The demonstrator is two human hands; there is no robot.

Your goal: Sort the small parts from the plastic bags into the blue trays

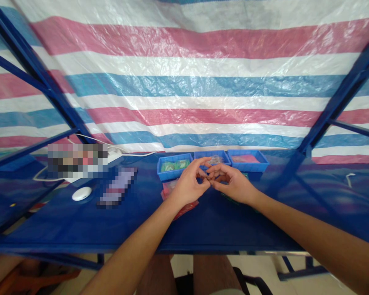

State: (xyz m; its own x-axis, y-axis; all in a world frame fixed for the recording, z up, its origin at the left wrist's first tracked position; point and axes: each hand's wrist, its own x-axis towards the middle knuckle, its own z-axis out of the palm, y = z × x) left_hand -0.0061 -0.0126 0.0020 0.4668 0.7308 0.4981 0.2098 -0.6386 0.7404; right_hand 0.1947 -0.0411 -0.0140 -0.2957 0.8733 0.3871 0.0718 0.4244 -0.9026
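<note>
Three trays sit just right of centre, the middle one partly hidden by the left hand. Red packets lie below that hand, partly covered; only edges of something green show under the right hand. Pixels mask a flat thing at left. Both hands turn inward, fingers curled, fingertips close together near centre; whether they pinch anything I cannot tell, the spot being too small.
</note>
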